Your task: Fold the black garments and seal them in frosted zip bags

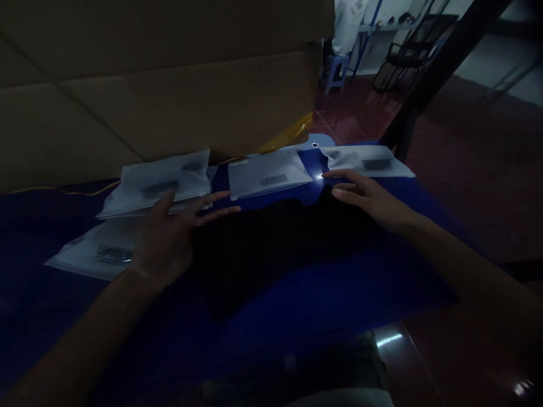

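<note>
L hand (163,243) is hovering open, fingers spread apart, not clamped on anything, just left of a soft black fabric piece (271,254) lying flat on the table, w/ its palm over a white frosted plastic zip bag (163,183) ahead of the hand and another white frosted plastic zip bag (99,253) just left of the wrist; too dim to tell if the fingers are touching the fabric. R hand (367,198) is also staying open, fingers slightly apart, nothing gripped, right at the fabric's far-right edge, contact unclear. Fabric is lying between both hands on a glossy dark-blue table covering (322,294). Ahead of the fingers, a third white frosted plastic zip bag (267,172) is lying between the hands, and a fourth white frosted plastic zip bag (367,159) is sitting ahead of R hand. Big brown cardboard box (148,96) is looming beyond L hand, w/ a thin yellow cable (72,192) running along the table left of it. Farther past R hand, a blue plastic stool (337,73) is standing on red-brown floor tiles (356,116).
</note>
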The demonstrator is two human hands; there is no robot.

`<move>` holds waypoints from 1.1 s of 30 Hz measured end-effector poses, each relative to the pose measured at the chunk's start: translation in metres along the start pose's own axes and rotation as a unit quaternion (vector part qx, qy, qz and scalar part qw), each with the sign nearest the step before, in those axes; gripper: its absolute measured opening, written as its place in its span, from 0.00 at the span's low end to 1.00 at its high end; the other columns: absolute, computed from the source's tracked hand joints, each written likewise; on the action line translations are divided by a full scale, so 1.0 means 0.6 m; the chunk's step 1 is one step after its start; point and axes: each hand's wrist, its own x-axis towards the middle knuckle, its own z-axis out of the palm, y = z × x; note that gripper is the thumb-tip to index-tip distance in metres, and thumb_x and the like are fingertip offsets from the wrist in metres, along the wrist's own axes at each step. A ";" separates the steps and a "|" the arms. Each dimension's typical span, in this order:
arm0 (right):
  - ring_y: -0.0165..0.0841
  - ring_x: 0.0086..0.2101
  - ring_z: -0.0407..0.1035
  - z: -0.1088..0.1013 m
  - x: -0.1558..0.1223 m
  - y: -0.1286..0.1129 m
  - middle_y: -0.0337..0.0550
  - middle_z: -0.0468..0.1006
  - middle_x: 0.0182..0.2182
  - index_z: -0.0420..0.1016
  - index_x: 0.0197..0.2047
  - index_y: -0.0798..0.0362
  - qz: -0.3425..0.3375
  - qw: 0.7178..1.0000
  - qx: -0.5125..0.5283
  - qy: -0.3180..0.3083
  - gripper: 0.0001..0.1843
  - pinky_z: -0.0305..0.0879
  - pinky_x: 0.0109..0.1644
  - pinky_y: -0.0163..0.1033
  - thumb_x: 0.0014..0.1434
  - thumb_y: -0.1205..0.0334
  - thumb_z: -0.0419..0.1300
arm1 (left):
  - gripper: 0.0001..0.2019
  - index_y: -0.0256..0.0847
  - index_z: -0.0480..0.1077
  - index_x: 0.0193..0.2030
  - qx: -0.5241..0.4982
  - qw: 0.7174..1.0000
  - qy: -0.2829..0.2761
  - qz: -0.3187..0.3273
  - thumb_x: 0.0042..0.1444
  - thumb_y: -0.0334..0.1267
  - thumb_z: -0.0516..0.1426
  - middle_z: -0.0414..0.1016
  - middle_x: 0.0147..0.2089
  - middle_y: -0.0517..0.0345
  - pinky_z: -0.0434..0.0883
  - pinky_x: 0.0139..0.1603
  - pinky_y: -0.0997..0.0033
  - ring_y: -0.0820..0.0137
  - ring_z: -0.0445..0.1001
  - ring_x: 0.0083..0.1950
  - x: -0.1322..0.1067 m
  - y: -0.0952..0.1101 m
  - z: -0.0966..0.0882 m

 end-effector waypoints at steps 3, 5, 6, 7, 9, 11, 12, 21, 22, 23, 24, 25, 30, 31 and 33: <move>0.53 0.63 0.68 0.000 0.002 0.008 0.47 0.73 0.64 0.65 0.70 0.39 -0.079 0.992 -0.097 -0.006 0.35 0.69 0.64 0.65 0.61 0.47 0.66 | 0.31 0.44 0.62 0.70 -0.075 0.996 0.045 0.001 0.71 0.61 0.45 0.78 0.62 0.50 0.81 0.54 0.54 0.56 0.82 0.57 -0.001 -0.007 0.007; 0.52 0.63 0.69 0.005 0.003 0.015 0.47 0.72 0.65 0.66 0.69 0.41 -0.136 0.974 -0.182 0.023 0.32 0.68 0.65 0.66 0.63 0.54 0.64 | 0.22 0.48 0.70 0.63 0.007 0.989 0.140 0.041 0.66 0.53 0.59 0.75 0.66 0.54 0.80 0.58 0.55 0.57 0.81 0.58 -0.005 -0.011 0.014; 0.51 0.62 0.70 0.009 0.004 0.018 0.48 0.71 0.65 0.68 0.68 0.43 -0.163 0.959 -0.229 0.040 0.31 0.69 0.65 0.65 0.63 0.57 0.64 | 0.18 0.49 0.73 0.59 0.088 0.976 0.183 0.076 0.65 0.49 0.61 0.73 0.66 0.56 0.80 0.59 0.55 0.57 0.80 0.59 -0.007 -0.011 0.018; 0.51 0.61 0.70 0.012 0.004 0.021 0.50 0.71 0.65 0.69 0.67 0.45 -0.189 0.940 -0.277 0.058 0.29 0.70 0.64 0.64 0.63 0.60 0.64 | 0.13 0.49 0.75 0.56 0.169 0.954 0.220 0.116 0.67 0.46 0.60 0.73 0.66 0.58 0.79 0.61 0.54 0.58 0.78 0.61 -0.010 -0.009 0.022; 0.53 0.62 0.68 0.019 0.005 0.025 0.54 0.69 0.66 0.71 0.66 0.49 -0.239 0.895 -0.364 0.090 0.28 0.70 0.62 0.64 0.64 0.62 0.64 | 0.10 0.47 0.76 0.54 0.280 0.906 0.253 0.193 0.71 0.40 0.55 0.76 0.62 0.57 0.77 0.63 0.53 0.60 0.77 0.62 -0.018 -0.001 0.029; 0.55 0.60 0.67 0.025 0.004 0.026 0.56 0.71 0.65 0.72 0.65 0.51 -0.277 0.855 -0.425 0.111 0.26 0.71 0.60 0.64 0.65 0.64 0.64 | 0.10 0.44 0.76 0.55 0.324 0.881 0.238 0.249 0.72 0.36 0.55 0.80 0.55 0.55 0.76 0.63 0.52 0.60 0.78 0.58 -0.028 0.010 0.036; 0.55 0.59 0.68 0.028 0.002 0.025 0.56 0.73 0.63 0.73 0.65 0.52 -0.292 0.838 -0.445 0.119 0.24 0.72 0.59 0.63 0.66 0.65 0.64 | 0.11 0.43 0.76 0.56 0.331 0.882 0.213 0.261 0.71 0.36 0.56 0.81 0.54 0.54 0.75 0.63 0.51 0.60 0.79 0.58 -0.033 0.015 0.041; 0.46 0.73 0.54 0.079 -0.028 0.000 0.50 0.59 0.74 0.56 0.76 0.48 -0.357 0.861 -0.361 -0.023 0.29 0.57 0.73 0.61 0.76 0.56 0.53 | 0.36 0.55 0.41 0.81 0.386 0.884 -0.111 0.239 0.73 0.59 0.49 0.40 0.83 0.49 0.53 0.72 0.22 0.40 0.43 0.81 -0.047 -0.015 0.086; 0.47 0.75 0.47 0.083 -0.030 -0.001 0.49 0.52 0.77 0.51 0.78 0.46 -0.352 0.862 -0.359 -0.056 0.32 0.52 0.75 0.63 0.76 0.53 0.52 | 0.37 0.57 0.38 0.81 0.382 0.884 -0.125 0.238 0.72 0.60 0.49 0.38 0.83 0.50 0.52 0.73 0.21 0.40 0.41 0.82 -0.044 -0.018 0.086; 0.47 0.76 0.42 0.085 -0.030 0.000 0.48 0.47 0.78 0.48 0.79 0.45 -0.344 0.862 -0.362 -0.085 0.34 0.47 0.76 0.65 0.76 0.51 0.52 | 0.37 0.58 0.37 0.81 0.378 0.885 -0.133 0.235 0.72 0.61 0.48 0.36 0.83 0.51 0.51 0.73 0.21 0.40 0.40 0.82 -0.042 -0.020 0.085; 0.47 0.76 0.39 0.086 -0.030 0.003 0.47 0.45 0.78 0.47 0.79 0.44 -0.333 0.862 -0.366 -0.105 0.34 0.44 0.77 0.66 0.76 0.50 0.51 | 0.37 0.59 0.36 0.81 0.375 0.887 -0.138 0.232 0.72 0.62 0.48 0.36 0.83 0.52 0.50 0.73 0.21 0.40 0.39 0.82 -0.040 -0.021 0.083; 0.47 0.76 0.38 0.086 -0.029 0.006 0.46 0.45 0.78 0.46 0.79 0.44 -0.323 0.863 -0.369 -0.118 0.34 0.42 0.77 0.67 0.76 0.49 0.50 | 0.38 0.59 0.36 0.81 0.373 0.888 -0.141 0.230 0.72 0.63 0.48 0.35 0.83 0.53 0.50 0.73 0.21 0.40 0.39 0.82 -0.038 -0.021 0.081; 0.48 0.76 0.37 0.070 -0.018 0.025 0.44 0.43 0.79 0.45 0.80 0.42 -0.288 0.874 -0.370 -0.125 0.34 0.38 0.77 0.69 0.77 0.47 0.49 | 0.39 0.59 0.37 0.81 0.386 0.892 -0.111 0.209 0.71 0.65 0.48 0.37 0.83 0.52 0.50 0.74 0.23 0.40 0.41 0.82 -0.032 -0.027 0.076; 0.47 0.76 0.37 0.066 -0.016 0.027 0.44 0.43 0.79 0.45 0.80 0.41 -0.285 0.877 -0.367 -0.126 0.33 0.38 0.77 0.69 0.77 0.48 0.48 | 0.39 0.59 0.37 0.81 0.389 0.892 -0.106 0.205 0.71 0.65 0.48 0.37 0.83 0.52 0.50 0.74 0.23 0.40 0.41 0.82 -0.032 -0.029 0.075; 0.46 0.76 0.39 0.059 -0.012 0.030 0.43 0.45 0.79 0.47 0.79 0.41 -0.283 0.882 -0.356 -0.124 0.31 0.39 0.77 0.67 0.78 0.51 0.46 | 0.39 0.59 0.37 0.81 0.394 0.891 -0.104 0.200 0.71 0.65 0.47 0.36 0.83 0.52 0.49 0.73 0.21 0.39 0.41 0.82 -0.031 -0.034 0.075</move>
